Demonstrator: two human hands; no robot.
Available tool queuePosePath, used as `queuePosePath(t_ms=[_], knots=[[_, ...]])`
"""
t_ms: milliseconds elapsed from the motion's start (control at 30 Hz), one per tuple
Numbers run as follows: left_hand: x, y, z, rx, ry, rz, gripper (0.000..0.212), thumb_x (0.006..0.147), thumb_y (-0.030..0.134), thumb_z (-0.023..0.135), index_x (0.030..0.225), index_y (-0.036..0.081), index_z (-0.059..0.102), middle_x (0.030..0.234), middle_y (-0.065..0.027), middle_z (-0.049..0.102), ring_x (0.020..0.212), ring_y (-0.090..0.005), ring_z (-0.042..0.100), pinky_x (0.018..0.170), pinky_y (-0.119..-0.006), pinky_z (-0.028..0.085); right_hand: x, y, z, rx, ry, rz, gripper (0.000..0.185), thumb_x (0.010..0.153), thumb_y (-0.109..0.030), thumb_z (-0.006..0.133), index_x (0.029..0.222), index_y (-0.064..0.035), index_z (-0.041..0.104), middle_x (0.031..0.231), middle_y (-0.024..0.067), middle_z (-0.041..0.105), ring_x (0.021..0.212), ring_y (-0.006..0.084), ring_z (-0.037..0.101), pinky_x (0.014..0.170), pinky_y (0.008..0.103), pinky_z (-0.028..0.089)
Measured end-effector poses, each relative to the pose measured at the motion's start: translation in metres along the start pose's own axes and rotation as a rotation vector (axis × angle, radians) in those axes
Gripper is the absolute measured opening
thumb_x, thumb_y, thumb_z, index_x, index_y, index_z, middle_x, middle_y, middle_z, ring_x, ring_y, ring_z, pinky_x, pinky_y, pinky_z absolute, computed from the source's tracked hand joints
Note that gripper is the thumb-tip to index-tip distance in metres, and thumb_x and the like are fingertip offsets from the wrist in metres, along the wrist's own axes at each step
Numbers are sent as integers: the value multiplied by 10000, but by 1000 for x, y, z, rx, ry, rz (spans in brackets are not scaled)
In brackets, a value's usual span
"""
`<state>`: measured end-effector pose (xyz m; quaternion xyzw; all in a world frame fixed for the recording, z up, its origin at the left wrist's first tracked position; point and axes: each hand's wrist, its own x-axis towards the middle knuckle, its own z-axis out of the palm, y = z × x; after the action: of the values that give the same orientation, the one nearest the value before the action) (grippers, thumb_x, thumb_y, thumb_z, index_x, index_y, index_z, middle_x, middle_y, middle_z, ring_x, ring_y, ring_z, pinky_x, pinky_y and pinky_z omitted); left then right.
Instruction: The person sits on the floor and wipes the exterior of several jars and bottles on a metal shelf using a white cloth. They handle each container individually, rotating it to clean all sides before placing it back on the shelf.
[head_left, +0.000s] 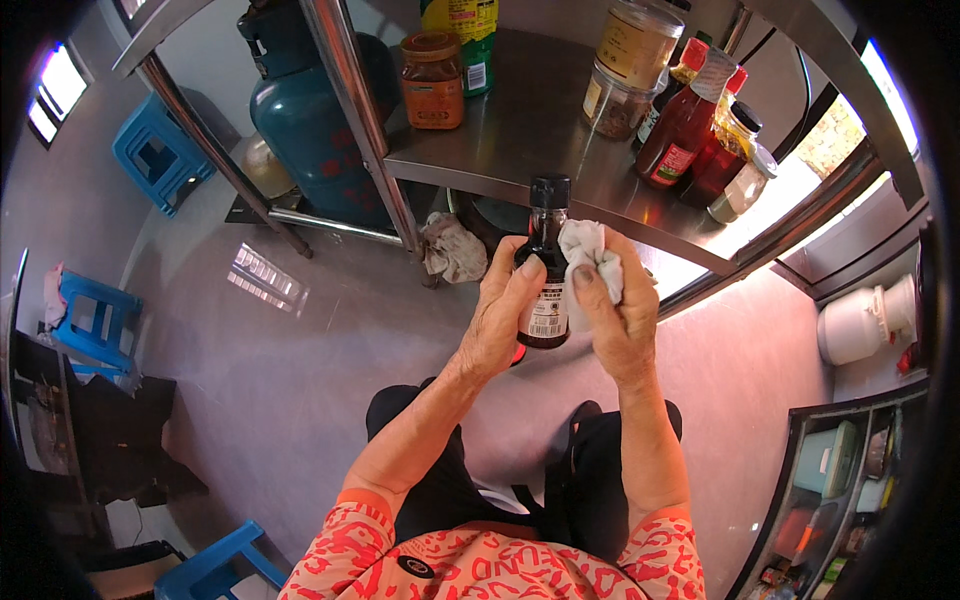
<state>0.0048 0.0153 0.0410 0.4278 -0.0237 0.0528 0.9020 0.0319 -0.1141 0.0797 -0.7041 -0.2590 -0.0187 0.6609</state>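
A dark glass sauce bottle (543, 319) with a black cap stands nearly upright in front of me, its white printed label facing up at the camera. Around its left side wraps my left hand (501, 315), the thumb lying across the bottle near the shoulder. My right hand (622, 315) grips a crumpled white cloth (589, 251), held at the bottle's right side. Just beyond the bottle runs the edge of a stainless steel shelf (517, 150). The fingers behind the bottle and cloth are mostly hidden.
On the shelf are an orange-labelled jar (433, 82), clear plastic tubs (622, 97), a red sauce bottle (679, 142) and several other bottles. A teal gas cylinder (315, 142) stands left. A rag (454, 251) hangs by the shelf leg. Blue stools (97, 319) and a cabinet (791, 472) flank me.
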Motion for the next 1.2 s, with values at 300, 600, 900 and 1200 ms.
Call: queuePosePath(t_ms=[300,600,900,1200], knots=[[12,-11,-27,-172,124,-2,339,973,400,402,1101,99,490,931,-31,588,826,-127,591,709,-305,515,-27,8,33,-750,11,-475,672,749,-53,663,1370,-54,406,1222,184,372,1088,336,397,933,389,366],[16,-4,-39,-205,178,34,412,957,433,433,1040,51,564,911,-83,655,784,-165,660,636,-290,566,-34,-4,14,-225,-196,-238,397,745,-6,688,1134,-55,624,1064,87,536,951,239,509,812,331,455],[5,-14,-4,-146,171,3,309,962,357,471,1099,86,528,924,1,606,792,-64,588,672,-223,502,-1,16,11,-249,162,-177,350,844,-78,602,1184,-8,562,1115,85,508,1019,161,490,873,268,407],[15,-11,-31,-328,208,-93,479,938,491,416,1036,61,603,940,-119,658,823,-212,640,725,-351,544,-27,22,37,-650,7,-555,634,619,29,700,1232,-81,581,1138,133,445,1019,308,441,878,376,397]])
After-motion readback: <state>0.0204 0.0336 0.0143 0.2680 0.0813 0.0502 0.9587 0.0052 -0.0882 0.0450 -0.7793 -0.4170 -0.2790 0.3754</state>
